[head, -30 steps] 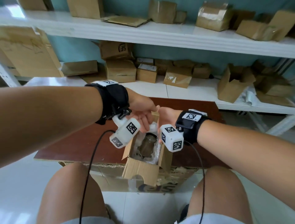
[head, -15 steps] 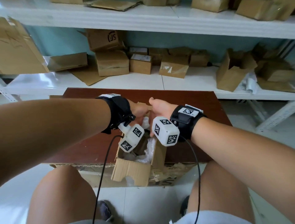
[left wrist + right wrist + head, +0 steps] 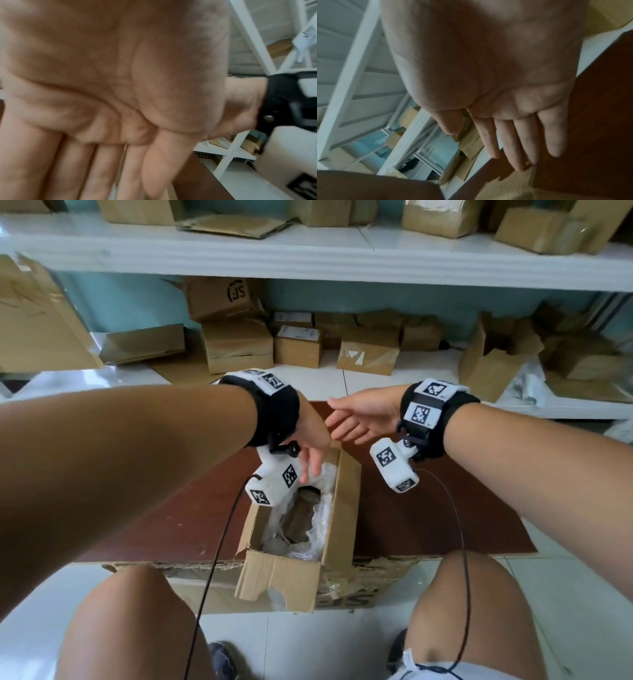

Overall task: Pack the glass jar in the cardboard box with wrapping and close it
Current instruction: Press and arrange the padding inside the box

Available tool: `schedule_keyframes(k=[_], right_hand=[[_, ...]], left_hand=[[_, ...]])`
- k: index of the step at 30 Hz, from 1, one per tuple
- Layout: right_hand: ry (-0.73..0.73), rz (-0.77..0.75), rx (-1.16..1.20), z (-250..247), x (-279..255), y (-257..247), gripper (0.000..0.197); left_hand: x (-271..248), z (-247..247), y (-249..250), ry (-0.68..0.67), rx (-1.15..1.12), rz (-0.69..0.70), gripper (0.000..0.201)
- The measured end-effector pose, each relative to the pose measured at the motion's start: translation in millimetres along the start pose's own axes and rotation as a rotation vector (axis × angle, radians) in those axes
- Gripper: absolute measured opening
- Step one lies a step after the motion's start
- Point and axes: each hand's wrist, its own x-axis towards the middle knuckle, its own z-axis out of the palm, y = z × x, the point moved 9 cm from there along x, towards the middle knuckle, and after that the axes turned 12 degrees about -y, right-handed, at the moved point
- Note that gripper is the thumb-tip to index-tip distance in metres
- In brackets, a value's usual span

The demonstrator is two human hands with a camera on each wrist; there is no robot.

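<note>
Soft daylight; wrist views blurred, edges warped.

The cardboard box (image 3: 337, 501) stood on the desk (image 3: 428, 518), at its near edge, between the person's knees. The glass jar (image 3: 301, 513) lay inside the box, with wrapping (image 3: 323, 522) around it. The left hand (image 3: 310, 436) hung over the box's far end; the right hand (image 3: 363, 417) was just beyond, to the right. Behind the desk ran a shelf (image 3: 411, 374) carrying boxes.
</note>
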Motion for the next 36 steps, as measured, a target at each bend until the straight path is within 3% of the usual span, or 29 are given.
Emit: schedule_keyframes(k=[9,17,22,26,29,31,33,36], right_hand=[[-0.126,0.026,-0.008,17,27,12,0.074],[-0.144,-0.022,0.053,12,33,21,0.053],[-0.009,-0.008,-0.129,12,25,21,0.023],[0.199,0.045,-0.372,7,22,13,0.020],[0.258,0.023,-0.464,10,7,5,0.025],[0.306,0.046,-0.549,8,-5,3,0.031],[0.325,0.099,-0.561,5,-10,8,0.033],[0.217,0.233,-0.608,13,-14,21,0.033]], left_hand=[[30,-4,6,0.092,0.407,-0.153,0.066],[62,-1,20,0.176,0.584,-0.061,0.060],[49,9,10,0.067,0.323,-0.105,0.069],[23,0,6,0.085,0.190,0.019,0.064],[4,2,-2,0.066,0.110,0.070,0.039],[-7,5,-9,0.057,0.093,0.076,0.041],[-15,3,-15,0.068,0.085,0.099,0.043],[-24,-7,-22,0.136,-0.002,0.156,0.046]])
